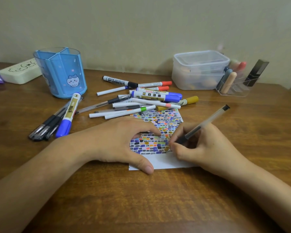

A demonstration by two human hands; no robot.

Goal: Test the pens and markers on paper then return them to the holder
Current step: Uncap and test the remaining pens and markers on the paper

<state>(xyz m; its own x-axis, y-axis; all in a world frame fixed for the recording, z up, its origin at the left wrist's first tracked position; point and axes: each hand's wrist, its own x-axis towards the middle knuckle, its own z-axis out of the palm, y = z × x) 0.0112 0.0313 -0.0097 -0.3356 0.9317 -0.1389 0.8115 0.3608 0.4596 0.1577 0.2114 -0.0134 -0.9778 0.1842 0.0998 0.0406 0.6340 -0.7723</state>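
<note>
We see the right hand with its fingers curled round a clear-barrelled gel pen, its tip down on the paper, which lies on the wooden table and is filled with small coloured swatches. The left hand lies flat with fingers straight, pressing the sheet's left edge. Behind the paper a heap of pens and markers lies loose; a second bunch rests left, just before the blue pen holder.
</note>
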